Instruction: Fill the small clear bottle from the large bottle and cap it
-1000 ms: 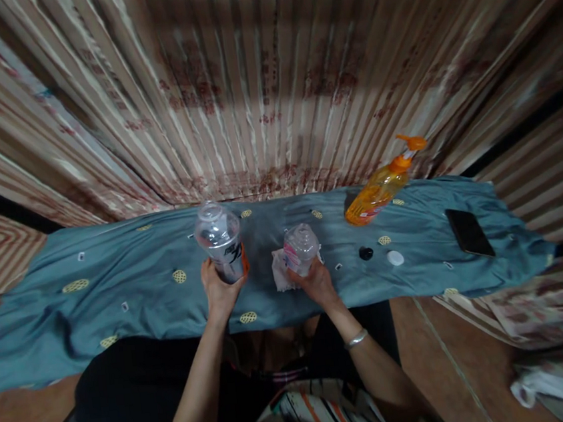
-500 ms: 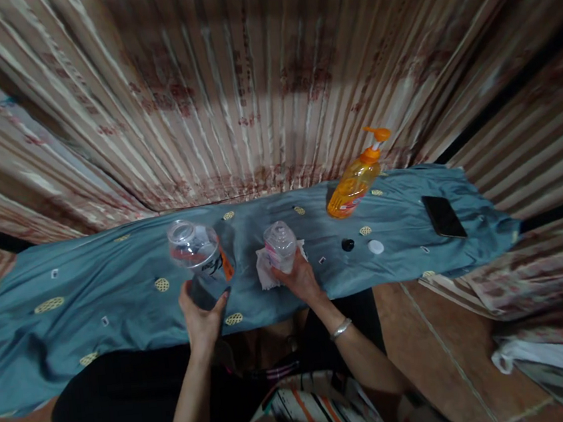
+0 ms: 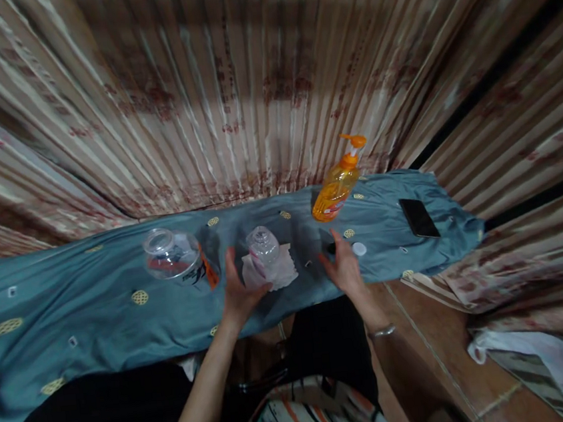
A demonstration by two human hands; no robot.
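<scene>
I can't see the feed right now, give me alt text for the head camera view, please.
The person's left hand touches a small clear plastic bottle standing on a white tissue, while the right hand reaches, open, toward a small black cap and white cap. On the blue patterned cloth also stand a larger clear bottle, an orange pump bottle and a black phone.

On the cloth-covered table (image 3: 97, 324) a large bottle (image 3: 176, 259) is set at the left, a small bottle (image 3: 263, 245) on a tissue (image 3: 284, 274) beside it — the pump bottle (image 3: 336, 184) behind and rightward, two caps (image 3: 359, 249) before it, a phone (image 3: 419, 217) farthest right.
</scene>
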